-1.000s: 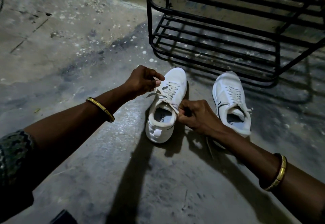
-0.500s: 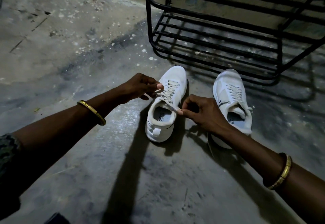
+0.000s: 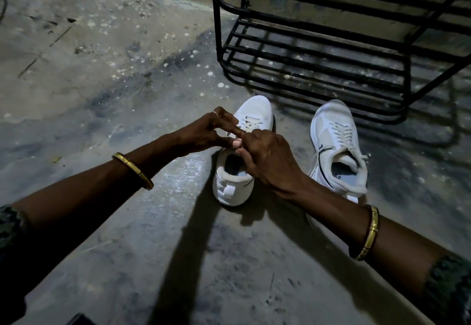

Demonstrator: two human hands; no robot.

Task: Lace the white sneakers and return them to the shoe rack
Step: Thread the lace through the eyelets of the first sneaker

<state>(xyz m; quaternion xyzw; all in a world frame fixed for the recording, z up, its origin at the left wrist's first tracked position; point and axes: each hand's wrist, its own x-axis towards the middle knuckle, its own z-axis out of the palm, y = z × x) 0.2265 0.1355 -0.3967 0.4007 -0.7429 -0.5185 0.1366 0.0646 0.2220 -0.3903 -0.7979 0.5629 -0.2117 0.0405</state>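
Observation:
Two white sneakers stand on the concrete floor with toes pointing away from me. The left sneaker point(image 3: 254, 113) is under both my hands. My left hand point(image 3: 204, 133) and my right hand point(image 3: 265, 156) meet over its tongue, fingers pinched on the ends of its lace point(image 3: 248, 126); the lace ends themselves are mostly hidden by my fingers. The right sneaker point(image 3: 336, 146) stands apart to the right, laced, with a loose lace end hanging over its side. The black metal shoe rack point(image 3: 318, 52) stands just beyond the sneakers' toes.
The floor point(image 3: 102, 69) is rough, stained concrete with white specks. A wall base runs behind the rack. Gold bangles sit on both my wrists. A small dark object point(image 3: 79, 321) shows at the bottom edge.
My hands, which held the lace ends apart on either side of the left sneaker, have come together over its tongue. The sneakers have not moved.

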